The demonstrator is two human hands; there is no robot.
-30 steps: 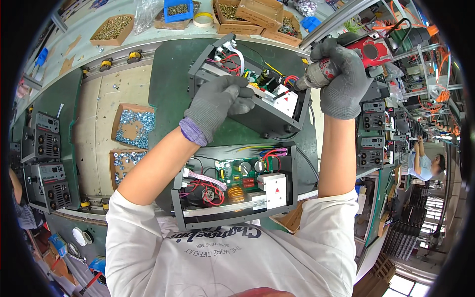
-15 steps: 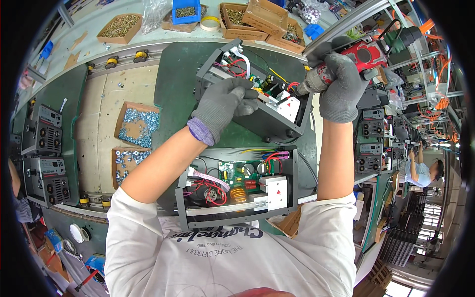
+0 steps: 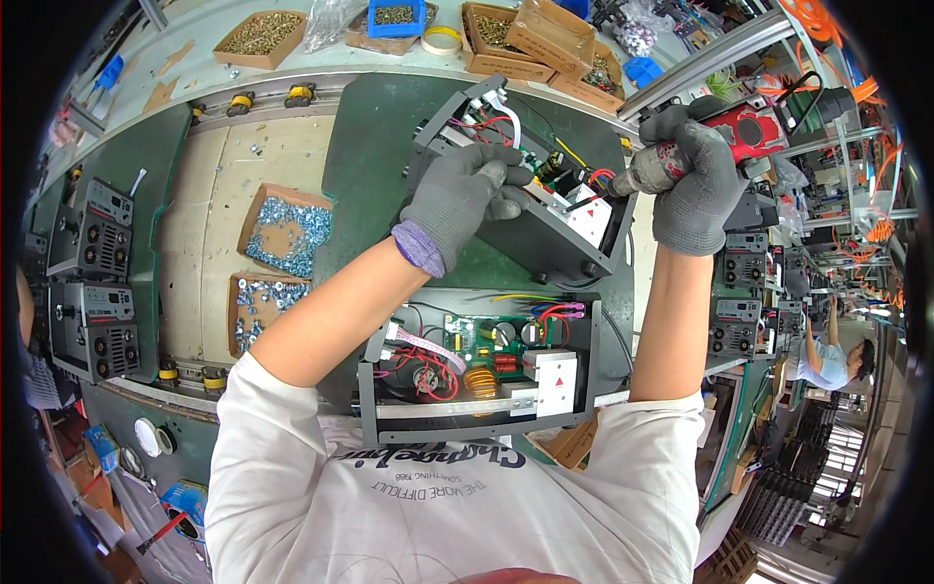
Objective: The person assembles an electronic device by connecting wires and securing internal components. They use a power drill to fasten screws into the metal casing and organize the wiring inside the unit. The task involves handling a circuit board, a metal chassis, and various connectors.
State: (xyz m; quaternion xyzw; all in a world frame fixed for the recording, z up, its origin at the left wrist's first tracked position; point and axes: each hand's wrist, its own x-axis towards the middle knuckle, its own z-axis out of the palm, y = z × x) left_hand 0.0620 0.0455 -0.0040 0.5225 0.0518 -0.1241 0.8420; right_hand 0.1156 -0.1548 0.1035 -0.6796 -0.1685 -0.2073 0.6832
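Two open grey metal chassis lie on a green mat [image 3: 375, 146]. The far chassis [image 3: 545, 238] is tilted and shows wires and white parts inside. My left hand [image 3: 462, 200], in a grey glove, rests on its top edge and steadies it. My right hand [image 3: 691, 180], also gloved, grips a powered screwdriver [image 3: 647, 175] whose tip points into the far chassis's right side. The near chassis [image 3: 477, 365] lies flat by my chest, with a green circuit board, red wires and a copper coil showing.
Two cardboard trays of silver screws [image 3: 282, 234] sit left of the mat. More boxes of small parts [image 3: 258, 34] line the far edge. Finished grey units [image 3: 92, 234] stand at left and stacked at right [image 3: 744, 292]. Another person [image 3: 827, 355] works far right.
My right hand has brought the screwdriver lower, its tip now closer into the far chassis's right side. My left hand has stayed on the chassis edge, and the chassis looks slightly tilted further.
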